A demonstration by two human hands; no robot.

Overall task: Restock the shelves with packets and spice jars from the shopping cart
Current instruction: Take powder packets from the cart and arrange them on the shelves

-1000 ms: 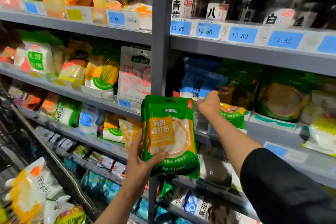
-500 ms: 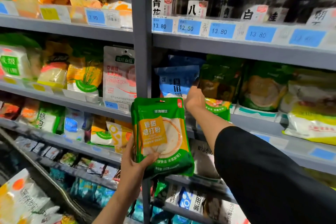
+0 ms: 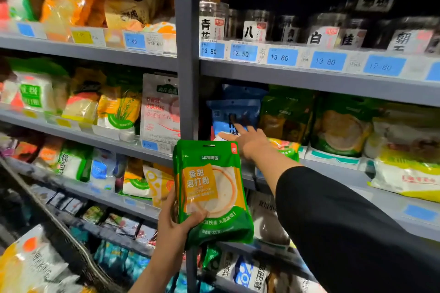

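My left hand [image 3: 175, 228] grips green baking-powder packets [image 3: 212, 192] by their lower left edge and holds them upright in front of the grey shelf post [image 3: 188, 54]. My right hand [image 3: 247, 140] reaches out to the middle shelf with its fingers spread and straight, the fingertips touching a blue packet [image 3: 232, 112] standing there. A small green and yellow packet [image 3: 287, 147] lies just right of that hand. The shopping cart [image 3: 59, 228] rim crosses the lower left, with a white and orange packet [image 3: 28, 261] inside it.
Spice jars [image 3: 212, 21] with white labels line the top right shelf above blue price tags [image 3: 282, 56]. Green packets [image 3: 340, 126] and white bags [image 3: 409, 173] fill the middle right shelf. The left shelves hold many assorted packets [image 3: 119, 109].
My right hand has opened from a curled grip at the shelf front and now has its fingers spread against the blue packet. The view has shifted slightly; the left hand keeps holding the green packets.
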